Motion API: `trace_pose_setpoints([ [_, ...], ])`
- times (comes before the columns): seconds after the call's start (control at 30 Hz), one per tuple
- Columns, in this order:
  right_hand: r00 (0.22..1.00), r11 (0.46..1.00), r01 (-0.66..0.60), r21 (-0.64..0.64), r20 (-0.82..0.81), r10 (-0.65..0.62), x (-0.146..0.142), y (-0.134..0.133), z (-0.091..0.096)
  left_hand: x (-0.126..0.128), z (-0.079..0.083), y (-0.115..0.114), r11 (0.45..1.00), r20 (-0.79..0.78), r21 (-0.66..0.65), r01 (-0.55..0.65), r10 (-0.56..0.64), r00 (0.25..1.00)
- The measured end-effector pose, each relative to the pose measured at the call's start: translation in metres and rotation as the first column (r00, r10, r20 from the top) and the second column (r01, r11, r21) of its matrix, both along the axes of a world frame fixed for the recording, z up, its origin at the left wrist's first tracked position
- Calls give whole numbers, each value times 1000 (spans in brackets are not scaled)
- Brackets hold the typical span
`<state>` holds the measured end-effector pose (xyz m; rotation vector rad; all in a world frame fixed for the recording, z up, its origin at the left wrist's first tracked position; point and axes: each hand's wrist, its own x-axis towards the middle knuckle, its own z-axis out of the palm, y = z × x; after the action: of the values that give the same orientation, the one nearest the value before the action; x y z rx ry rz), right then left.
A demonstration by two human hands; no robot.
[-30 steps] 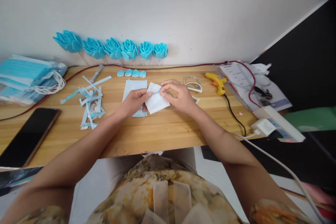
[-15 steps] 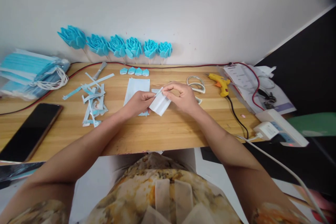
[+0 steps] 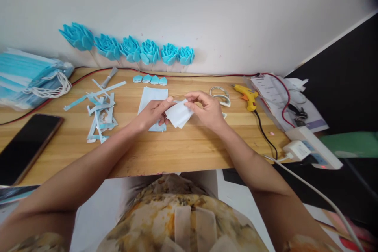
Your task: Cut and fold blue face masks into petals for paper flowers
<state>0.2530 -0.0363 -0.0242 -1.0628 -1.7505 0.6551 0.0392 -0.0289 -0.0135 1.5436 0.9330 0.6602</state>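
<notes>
Between my two hands, over the wooden table, is a folded pale sheet of mask fabric [image 3: 179,115]. My left hand [image 3: 154,113] grips its left side, thumb on top and fingers partly hidden beneath. My right hand [image 3: 206,109] pinches the upper right edge between thumb and fingers. Under and behind my left hand lies a flat light-blue piece of mask fabric [image 3: 151,95]. Several small folded blue petals [image 3: 150,79] sit in a row just beyond it. Scissors [image 3: 221,96], partly covered by my right hand, lie to its right.
Several blue fabric flowers [image 3: 130,49] on sticks stand along the wall. Face masks [image 3: 25,76], cut strips [image 3: 102,112] and a phone [image 3: 29,147] lie to the left. On the right are a yellow glue gun [image 3: 247,96], its cord, papers [image 3: 276,94] and a power strip [image 3: 314,149].
The sheet in my hands has turned and fanned out slightly, showing a smoother, wider face. My left thumb has shifted up along its edge. The view has moved slightly.
</notes>
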Motion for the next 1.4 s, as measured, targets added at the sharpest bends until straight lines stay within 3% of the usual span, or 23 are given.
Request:
trace_pose_setpoints([
  [0.27,1000,1000,-6,-11,29,6,-4,-1,-2,4,-1,-2,996,-90,93,-15,23,996],
  [0.4,999,1000,-9,-19,33,10,-5,-2,-3,5,-5,-1,986,-70,149,-78,89,994],
  [0.77,998,992,-62,-106,14,63,-4,1,-6,6,-6,-4,980,-59,119,-161,169,984],
  [1.0,999,990,36,-133,8,-36,-8,-1,-5,6,-9,-3,983,-37,121,-141,147,988],
  [1.4,992,994,105,-32,71,-102,-7,-2,-2,7,-6,-3,984,-47,104,-146,152,987],
])
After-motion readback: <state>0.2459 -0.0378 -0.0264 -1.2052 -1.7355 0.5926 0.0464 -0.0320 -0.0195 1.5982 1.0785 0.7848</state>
